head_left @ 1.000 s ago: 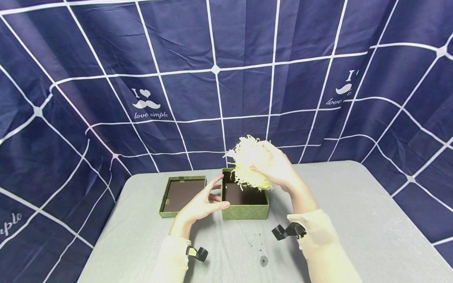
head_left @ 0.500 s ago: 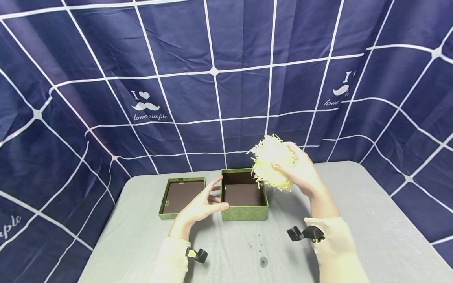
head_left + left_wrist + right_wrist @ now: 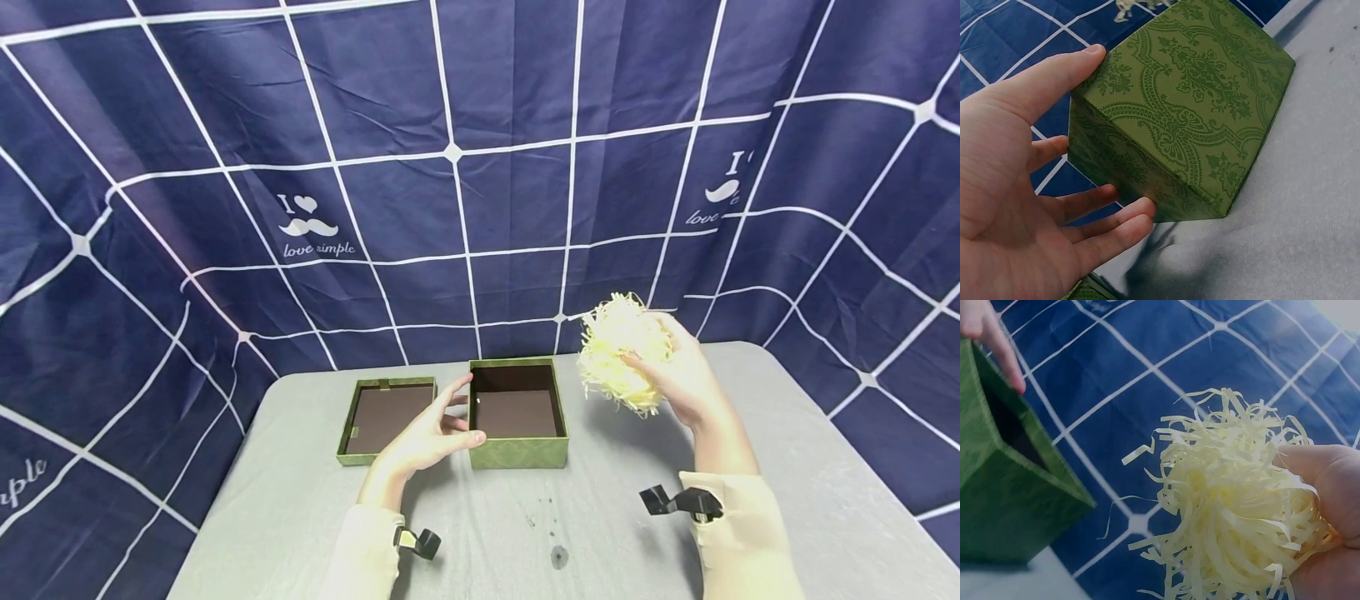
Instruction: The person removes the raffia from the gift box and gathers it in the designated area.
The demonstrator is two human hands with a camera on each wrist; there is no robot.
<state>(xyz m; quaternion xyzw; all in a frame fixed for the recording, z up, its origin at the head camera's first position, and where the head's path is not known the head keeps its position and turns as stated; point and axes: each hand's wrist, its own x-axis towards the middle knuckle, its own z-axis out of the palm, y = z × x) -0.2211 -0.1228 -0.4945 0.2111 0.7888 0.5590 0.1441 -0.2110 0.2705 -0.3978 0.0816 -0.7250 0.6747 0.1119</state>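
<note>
A green patterned box (image 3: 519, 452) with a dark brown inside stands uncovered on the table. My left hand (image 3: 420, 437) rests against its left side, fingers spread and fairly straight. In the left wrist view the thumb (image 3: 1085, 61) touches the box by the rim of its patterned front, with the fingertips (image 3: 1138, 215) along the adjoining side. Right of the box, above the table, my right hand (image 3: 678, 367) grips a bundle of pale yellow shredded paper (image 3: 622, 354). Loose strands stick out of the bundle in the right wrist view; the fingers behind it are partly hidden.
Left of the box lies a shallow green-edged lid (image 3: 390, 417), brown inside facing up. A grey-covered table (image 3: 810, 467) carries everything. A dark blue curtain (image 3: 375, 208) with white lines encloses the back and sides. Small dark spots (image 3: 559, 557) mark the table near the front.
My right hand has carried the shredded paper to the right, from over the box to beside it, uncovering the box's interior. My left hand has stayed at the box.
</note>
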